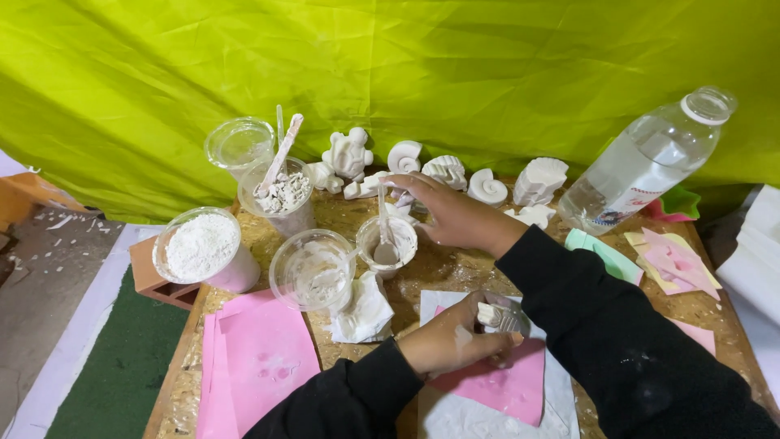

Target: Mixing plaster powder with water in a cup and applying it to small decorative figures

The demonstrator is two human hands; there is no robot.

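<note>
A lime-green cloth [455,73] hangs behind a chipboard table [707,313] beside grey floor [32,309].

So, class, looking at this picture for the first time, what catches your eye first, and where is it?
The bright yellow-green cloth fills the whole background. Before it, a row of white plaster shell figures lines the table's far edge, with the right hand reaching toward them. Nearer, the left hand holds a small white cast over a pink sheet.
</note>
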